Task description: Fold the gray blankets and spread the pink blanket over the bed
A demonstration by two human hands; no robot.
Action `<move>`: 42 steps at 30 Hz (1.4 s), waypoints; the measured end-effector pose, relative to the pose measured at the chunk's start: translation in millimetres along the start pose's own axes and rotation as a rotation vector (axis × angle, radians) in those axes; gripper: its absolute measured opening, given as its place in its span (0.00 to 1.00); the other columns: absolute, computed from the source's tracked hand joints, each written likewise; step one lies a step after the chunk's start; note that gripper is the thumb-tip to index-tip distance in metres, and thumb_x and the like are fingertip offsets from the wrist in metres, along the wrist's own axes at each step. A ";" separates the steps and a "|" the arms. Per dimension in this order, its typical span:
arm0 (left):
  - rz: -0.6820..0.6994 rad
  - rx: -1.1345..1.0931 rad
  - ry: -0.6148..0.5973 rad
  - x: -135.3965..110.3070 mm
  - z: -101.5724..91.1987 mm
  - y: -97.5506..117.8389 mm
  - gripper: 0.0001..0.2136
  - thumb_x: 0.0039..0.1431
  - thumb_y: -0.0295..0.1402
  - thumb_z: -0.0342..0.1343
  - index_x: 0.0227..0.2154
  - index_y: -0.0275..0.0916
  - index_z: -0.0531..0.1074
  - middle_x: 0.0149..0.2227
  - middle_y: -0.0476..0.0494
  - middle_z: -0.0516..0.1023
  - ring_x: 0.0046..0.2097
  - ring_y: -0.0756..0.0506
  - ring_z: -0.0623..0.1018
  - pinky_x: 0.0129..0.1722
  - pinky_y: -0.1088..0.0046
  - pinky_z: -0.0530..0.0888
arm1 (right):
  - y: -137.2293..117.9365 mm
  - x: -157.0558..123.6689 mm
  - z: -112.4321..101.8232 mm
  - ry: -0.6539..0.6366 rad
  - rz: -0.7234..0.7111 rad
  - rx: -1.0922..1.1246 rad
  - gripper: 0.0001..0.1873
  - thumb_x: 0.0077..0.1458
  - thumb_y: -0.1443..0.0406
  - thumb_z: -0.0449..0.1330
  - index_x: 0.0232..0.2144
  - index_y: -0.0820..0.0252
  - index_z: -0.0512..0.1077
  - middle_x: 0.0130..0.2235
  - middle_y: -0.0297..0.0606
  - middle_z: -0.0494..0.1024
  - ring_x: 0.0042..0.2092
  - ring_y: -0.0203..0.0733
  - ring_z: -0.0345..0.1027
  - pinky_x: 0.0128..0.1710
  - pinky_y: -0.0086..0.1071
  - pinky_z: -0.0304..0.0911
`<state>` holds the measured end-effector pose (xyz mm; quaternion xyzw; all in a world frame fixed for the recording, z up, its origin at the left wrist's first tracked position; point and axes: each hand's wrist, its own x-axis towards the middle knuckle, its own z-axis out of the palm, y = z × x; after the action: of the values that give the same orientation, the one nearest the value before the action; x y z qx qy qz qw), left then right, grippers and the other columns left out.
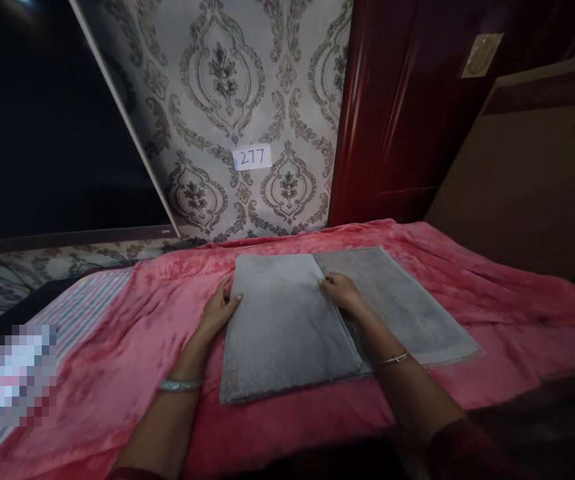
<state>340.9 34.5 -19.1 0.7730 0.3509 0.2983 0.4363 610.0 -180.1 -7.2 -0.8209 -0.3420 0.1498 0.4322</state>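
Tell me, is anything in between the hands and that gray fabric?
Nothing visible: the left hand is right at the left edge of the gray fabric, and the right hand is at its left panel's right edge.

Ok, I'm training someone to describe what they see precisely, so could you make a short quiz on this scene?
1. True or false: the left hand and the right hand both touch the gray cloth.
2. Fill in the blank: the number written on the white card is ___.
3. What lies directly under the gray cloth?

Key:
1. True
2. 277
3. A pink blanket
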 end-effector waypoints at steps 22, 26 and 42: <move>-0.054 -0.306 -0.131 -9.8 -0.5 11.9 0.51 0.42 0.53 0.70 0.68 0.41 0.57 0.51 0.33 0.80 0.52 0.33 0.80 0.50 0.55 0.78 | -9.3 59.7 17.9 0.146 0.059 -0.284 0.13 0.53 0.68 0.59 0.40 0.61 0.80 0.41 0.42 0.82 0.44 0.45 0.76 0.43 0.30 0.66; -0.085 -0.357 -0.132 -6.9 2.1 11.1 0.50 0.42 0.50 0.71 0.68 0.40 0.58 0.54 0.32 0.79 0.54 0.33 0.79 0.52 0.56 0.77 | -2.7 54.4 14.6 0.104 0.063 -0.332 0.13 0.57 0.61 0.62 0.42 0.61 0.79 0.43 0.43 0.82 0.45 0.46 0.75 0.43 0.31 0.66; -0.004 -0.196 -0.079 0.4 8.1 -0.1 0.46 0.43 0.49 0.69 0.65 0.37 0.62 0.53 0.31 0.77 0.52 0.33 0.79 0.48 0.57 0.78 | 4.9 -23.4 -11.0 0.123 -0.107 -0.383 0.10 0.58 0.67 0.59 0.41 0.61 0.77 0.43 0.41 0.80 0.44 0.41 0.71 0.44 0.30 0.61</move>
<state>347.3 31.1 -22.7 0.7371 0.3043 0.2996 0.5237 601.2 -204.8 -5.9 -0.8762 -0.3804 0.0084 0.2958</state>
